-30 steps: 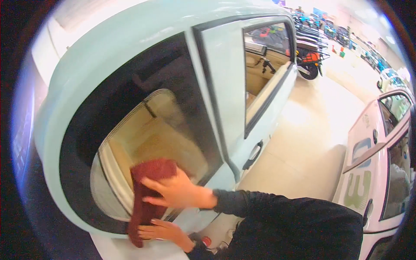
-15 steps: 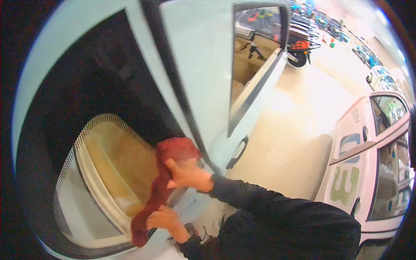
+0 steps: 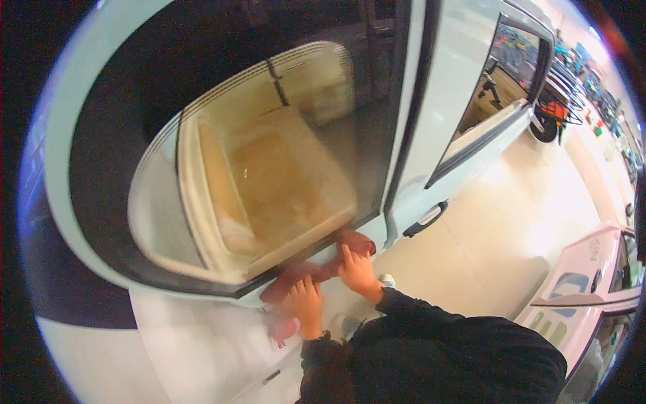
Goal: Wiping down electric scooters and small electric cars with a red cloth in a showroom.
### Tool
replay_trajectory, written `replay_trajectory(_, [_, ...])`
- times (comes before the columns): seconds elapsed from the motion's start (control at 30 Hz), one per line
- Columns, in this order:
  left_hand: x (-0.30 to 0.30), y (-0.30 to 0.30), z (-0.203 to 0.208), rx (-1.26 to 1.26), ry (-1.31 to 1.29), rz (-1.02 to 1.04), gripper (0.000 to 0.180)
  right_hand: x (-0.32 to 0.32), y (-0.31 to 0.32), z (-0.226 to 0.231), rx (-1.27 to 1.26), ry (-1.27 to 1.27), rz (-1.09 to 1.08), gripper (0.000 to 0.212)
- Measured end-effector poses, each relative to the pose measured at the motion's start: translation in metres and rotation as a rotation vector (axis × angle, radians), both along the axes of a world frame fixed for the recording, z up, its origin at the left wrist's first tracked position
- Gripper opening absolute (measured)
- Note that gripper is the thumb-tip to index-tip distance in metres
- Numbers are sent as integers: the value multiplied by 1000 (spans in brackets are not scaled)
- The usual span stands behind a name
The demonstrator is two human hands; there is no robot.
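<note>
A glossy cream floor, crossed by faint seams, catches a broad pool of glare inside a brightly lit hall. Along the floor's right edge stands a pale pink vehicle, a shadow cast beside it. Toward the far edge sits a rack-carrying vehicle with an orange-red rear and a black wheel; beyond, blurred blue shapes line the background.

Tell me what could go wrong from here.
The dark red soft cloth, with the bare left hand and bare right hand on it, might slip onto the glossy pale floor. Lying along the black-bordered side window's lower edge, it could also smear the glass.
</note>
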State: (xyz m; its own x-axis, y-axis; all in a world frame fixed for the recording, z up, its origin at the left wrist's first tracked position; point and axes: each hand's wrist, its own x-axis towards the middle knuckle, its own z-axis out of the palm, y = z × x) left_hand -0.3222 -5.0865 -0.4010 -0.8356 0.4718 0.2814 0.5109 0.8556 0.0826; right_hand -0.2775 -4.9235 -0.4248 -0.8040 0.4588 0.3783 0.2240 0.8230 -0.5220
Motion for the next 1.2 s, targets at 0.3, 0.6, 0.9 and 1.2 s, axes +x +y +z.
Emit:
replay_trajectory(0.3, [14,-44,-8,115,146,35,33,13,-34,33,-267,58,-21,68])
replay_trajectory(0.6, [0,-37,22,267,174,136,40,36,-39,135,-256,19,136,39])
replay_trajectory(0.9, [-21,-56,-26,206,203,62,26,154,4,359,251,952,623,13])
replay_trajectory(1.2, [1,40,39,638,227,106,26,270,55,388,168,1179,696,7])
